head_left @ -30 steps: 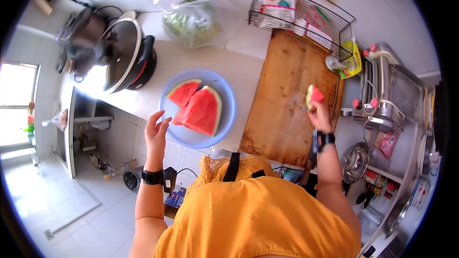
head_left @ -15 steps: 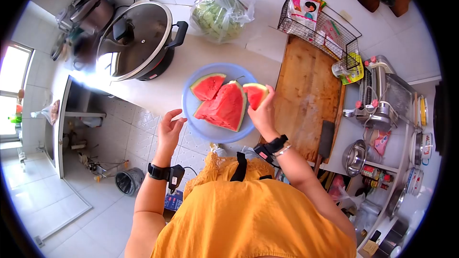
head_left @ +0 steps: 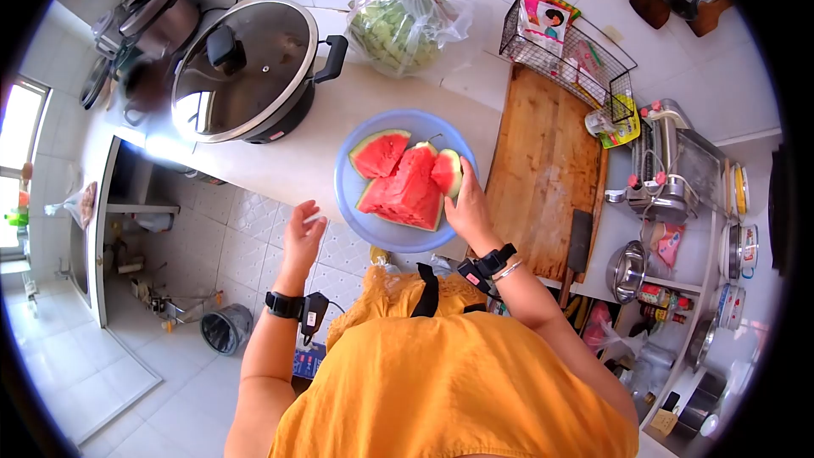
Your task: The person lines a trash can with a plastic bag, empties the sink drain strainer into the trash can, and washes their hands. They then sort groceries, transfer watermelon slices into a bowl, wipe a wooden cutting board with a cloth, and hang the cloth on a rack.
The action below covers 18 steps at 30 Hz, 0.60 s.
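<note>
A light-blue plastic basin [head_left: 346,203] sits at the counter's front edge. Inside it lie a large block of red watermelon [head_left: 405,192] and a watermelon wedge [head_left: 379,153] at its upper left. My right hand [head_left: 471,214], at the basin's right rim, has thumb and fingers on the green rind of a small watermelon piece [head_left: 445,171], which is beside the large block. To the left of the basin, my left hand [head_left: 303,236] hangs in the air, fingers apart and holding nothing. Both wrists wear black straps.
A large lidded pot [head_left: 246,72] stands at the back left, beside a clear bag of green vegetables [head_left: 398,30]. On the right lies a wooden cutting board [head_left: 543,153] with a dark-bladed knife [head_left: 579,242]. Behind it is a wire basket [head_left: 568,55]; a steel bowl [head_left: 628,271] is further right.
My right hand has brought the small watermelon piece down against the large block, turning its red face upward. The left hand stays beside the basin, nearly still. The view has shifted slightly.
</note>
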### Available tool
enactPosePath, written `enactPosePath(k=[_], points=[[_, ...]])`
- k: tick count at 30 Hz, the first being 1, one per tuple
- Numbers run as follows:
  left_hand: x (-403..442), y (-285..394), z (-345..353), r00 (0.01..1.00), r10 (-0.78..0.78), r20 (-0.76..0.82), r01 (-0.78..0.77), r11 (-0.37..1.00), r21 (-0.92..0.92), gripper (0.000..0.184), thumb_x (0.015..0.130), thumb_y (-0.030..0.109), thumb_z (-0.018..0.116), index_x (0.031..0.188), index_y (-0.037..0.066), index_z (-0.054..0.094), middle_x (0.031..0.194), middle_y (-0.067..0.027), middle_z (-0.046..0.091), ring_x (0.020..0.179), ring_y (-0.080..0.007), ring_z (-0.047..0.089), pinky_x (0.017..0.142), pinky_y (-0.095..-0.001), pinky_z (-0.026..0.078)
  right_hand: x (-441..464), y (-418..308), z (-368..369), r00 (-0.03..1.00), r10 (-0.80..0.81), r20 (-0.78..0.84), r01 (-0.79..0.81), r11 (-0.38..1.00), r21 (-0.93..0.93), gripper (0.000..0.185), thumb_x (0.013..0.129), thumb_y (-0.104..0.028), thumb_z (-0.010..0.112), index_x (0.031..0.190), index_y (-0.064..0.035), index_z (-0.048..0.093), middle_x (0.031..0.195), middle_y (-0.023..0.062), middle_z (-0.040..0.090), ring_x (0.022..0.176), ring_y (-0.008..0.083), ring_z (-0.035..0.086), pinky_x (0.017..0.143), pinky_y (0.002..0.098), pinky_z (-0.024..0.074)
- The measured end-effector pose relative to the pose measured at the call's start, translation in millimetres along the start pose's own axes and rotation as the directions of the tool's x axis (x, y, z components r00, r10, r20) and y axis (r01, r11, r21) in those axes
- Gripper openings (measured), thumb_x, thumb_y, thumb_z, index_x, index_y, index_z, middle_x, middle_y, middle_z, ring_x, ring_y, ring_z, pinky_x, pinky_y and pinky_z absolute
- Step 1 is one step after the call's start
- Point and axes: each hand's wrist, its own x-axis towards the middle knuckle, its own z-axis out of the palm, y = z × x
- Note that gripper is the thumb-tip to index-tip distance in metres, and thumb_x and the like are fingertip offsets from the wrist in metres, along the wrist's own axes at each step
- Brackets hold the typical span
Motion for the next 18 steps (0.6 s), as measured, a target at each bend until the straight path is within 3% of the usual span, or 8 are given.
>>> enactPosePath(k=[1,3,7,9,12,16,17,18], points=[[0.0,-1.2,5.1,1.000,0.002,0.005,-0.002,1.000,0.001,0.041,0.084,0.013,0.056,0.120,0.001,0.040,0.109,-0.0105,0.054,0.093,-0.0171,0.056,0.079,-0.0282,0.045,-2.4,2.2,-0.9,1.000,0.004,-0.004,-0.004,1.000,-0.001,0.072,0.069,-0.002,0.061,0.130,0.0006,0.022,0.126,0.0241,0.038,0.114,0.0363,0.042,0.095,0.0377,0.0363],[0.7,-1.1,14.5,0.934,-0.315,0.169,0.335,0.936,-0.108,0.047,0.084,0.016,0.057,0.122,0.003,0.033,0.108,-0.0118,0.054,0.092,-0.0201,0.057,0.077,-0.0318,0.048,-5.4,6.1,-4.8,0.995,-0.095,-0.011,0.094,0.995,-0.043,0.064,0.071,-0.003,0.060,0.127,-0.0006,0.030,0.123,0.0240,0.041,0.113,0.0361,0.043,0.095,0.0390,0.0367],[5.3,-5.6,25.2,0.871,-0.411,0.269,0.475,0.846,-0.244,0.048,0.082,0.018,0.060,0.119,0.002,0.032,0.107,-0.0148,0.054,0.087,-0.0249,0.060,0.075,-0.0365,0.051,-18.7,11.4,-26.5,0.995,-0.100,-0.008,0.100,0.995,-0.027,0.051,0.072,-0.002,0.059,0.119,-0.0029,0.041,0.121,0.0199,0.046,0.110,0.0341,0.047,0.091,0.0386,0.0399],[7.6,-11.3,28.1,0.853,-0.412,0.321,0.498,0.828,-0.259,0.046,0.083,0.017,0.058,0.118,0.003,0.032,0.106,-0.0140,0.054,0.087,-0.0261,0.060,0.076,-0.0384,0.051,-29.0,13.0,-47.3,0.996,-0.071,0.045,0.064,0.987,0.146,0.039,0.073,-0.002,0.055,0.111,-0.0049,0.049,0.115,0.0160,0.050,0.104,0.0325,0.050,0.088,0.0388,0.0421],[16.6,-24.5,31.5,0.818,-0.393,0.420,0.539,0.779,-0.321,0.032,0.086,0.018,0.052,0.115,0.009,0.042,0.103,-0.0124,0.056,0.086,-0.0272,0.060,0.077,-0.0375,0.050,-52.0,28.0,-83.8,0.978,-0.154,-0.143,0.159,0.987,0.022,0.028,0.074,-0.001,0.054,0.101,-0.0043,0.053,0.105,0.0126,0.055,0.091,0.0298,0.056,0.077,0.0360,0.0474],[19.6,-28.4,36.3,0.815,-0.381,0.437,0.536,0.782,-0.319,0.031,0.084,0.015,0.049,0.113,0.010,0.043,0.099,-0.0109,0.058,0.082,-0.0253,0.061,0.072,-0.0355,0.051,-126.6,106.5,-132.4,0.921,0.266,-0.285,-0.272,0.962,0.017,0.024,0.071,0.001,0.053,0.094,-0.0053,0.054,0.087,0.0127,0.055,0.067,0.0275,0.057,0.057,0.0315,0.0463],[20.3,-29.0,37.3,0.810,-0.399,0.430,0.550,0.773,-0.316,0.030,0.084,0.016,0.049,0.113,0.010,0.044,0.098,-0.0106,0.058,0.081,-0.0256,0.061,0.071,-0.0347,0.051,-150.7,128.9,-140.6,0.851,0.428,-0.305,-0.432,0.900,0.058,0.023,0.069,0.000,0.055,0.091,-0.0059,0.055,0.085,0.0139,0.055,0.067,0.0266,0.057,0.058,0.0328,0.0459],[20.1,-29.6,37.8,0.809,-0.402,0.429,0.553,0.769,-0.320,0.029,0.084,0.018,0.048,0.112,0.011,0.044,0.097,-0.0107,0.059,0.081,-0.0259,0.061,0.070,-0.0345,0.051,-178.7,165.0,-147.0,0.836,0.491,-0.246,-0.518,0.854,-0.054,0.024,0.067,-0.004,0.059,0.091,-0.0048,0.054,0.087,0.0151,0.055,0.072,0.0269,0.057,0.063,0.0339,0.0458]])
